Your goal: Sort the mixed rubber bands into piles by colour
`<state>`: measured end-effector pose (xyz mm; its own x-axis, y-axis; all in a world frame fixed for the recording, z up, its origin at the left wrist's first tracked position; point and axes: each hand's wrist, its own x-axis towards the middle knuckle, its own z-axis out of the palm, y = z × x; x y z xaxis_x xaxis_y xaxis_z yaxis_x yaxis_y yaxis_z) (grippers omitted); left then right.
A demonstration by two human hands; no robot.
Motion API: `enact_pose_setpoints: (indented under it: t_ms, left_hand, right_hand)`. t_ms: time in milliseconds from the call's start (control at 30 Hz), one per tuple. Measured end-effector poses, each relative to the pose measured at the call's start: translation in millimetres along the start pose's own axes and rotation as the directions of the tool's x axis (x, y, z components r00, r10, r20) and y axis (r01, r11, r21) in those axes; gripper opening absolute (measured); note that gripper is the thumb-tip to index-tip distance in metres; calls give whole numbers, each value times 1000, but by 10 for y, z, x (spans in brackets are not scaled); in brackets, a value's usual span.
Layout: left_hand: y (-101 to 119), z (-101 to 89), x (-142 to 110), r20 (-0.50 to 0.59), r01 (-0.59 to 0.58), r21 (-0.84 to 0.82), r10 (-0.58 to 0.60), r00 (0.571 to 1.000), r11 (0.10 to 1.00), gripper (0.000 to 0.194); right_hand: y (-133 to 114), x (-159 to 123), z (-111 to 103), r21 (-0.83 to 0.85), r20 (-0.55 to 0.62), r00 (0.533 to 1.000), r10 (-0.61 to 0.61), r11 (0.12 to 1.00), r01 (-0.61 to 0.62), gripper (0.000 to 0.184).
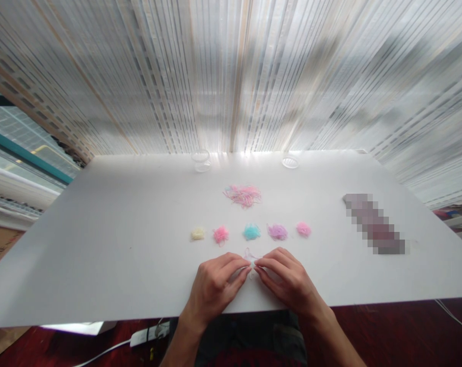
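My left hand (219,279) and my right hand (288,278) meet near the table's front edge, thumbs and fingers pinched together. Between their fingertips are a few thin, pale rubber bands (248,253), with loops showing above and below. Just beyond lies a row of small rubber-band piles: cream (197,234), bright pink (220,235), turquoise (251,232), purple (278,232) and light pink (303,229). Farther back is a looser, mixed pile of mostly pink bands (243,195). Exactly which band each hand pinches is partly hidden by the fingers.
A clear round container (202,162) stands at the back of the white table (101,234), and a clear lid (290,162) lies to its right. A pixelated oblong object (376,224) rests on the right. Below at left is a power strip (150,334).
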<state>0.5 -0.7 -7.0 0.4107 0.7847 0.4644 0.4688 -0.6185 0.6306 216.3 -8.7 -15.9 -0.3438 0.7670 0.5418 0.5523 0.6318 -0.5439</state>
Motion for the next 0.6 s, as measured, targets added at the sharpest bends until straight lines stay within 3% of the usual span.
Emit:
enact_pose_setpoints:
  t_ms: [600]
  left_hand:
    - [6,7,9,-14,0,13,0,1000,1000,10]
  right_hand:
    - [-42,50,-31,18,-3,1000,-6,1000,6,11]
